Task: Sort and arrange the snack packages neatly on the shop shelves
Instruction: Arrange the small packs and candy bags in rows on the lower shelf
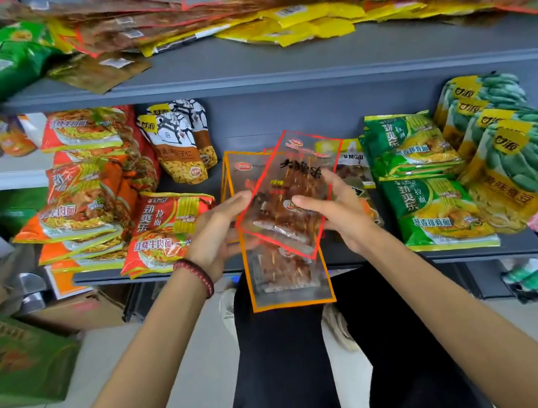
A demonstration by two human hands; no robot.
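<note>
Fingers: your fingers (307, 202) on the left hand (216, 235) and right hand (338, 218) curl onto opposite side edges of the skewer packets, gripping the bundle between them.
Red-edged packet (291, 173): on top of the bundle, tilted, held in front of the lower shelf (385, 255).
Orange-edged packets (289, 284): underneath it, hanging upright.
Handling: probably light, floppy, slick film, so the layers may slide apart.
Hold: pinch both long edges at mid-height.

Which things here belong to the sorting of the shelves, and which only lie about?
Job: red-edged packet in the right hand, orange-edged packets in the left hand, red noodle packs, grey shelf.
Lying about: green carton, cardboard box, both on the floor.
</note>
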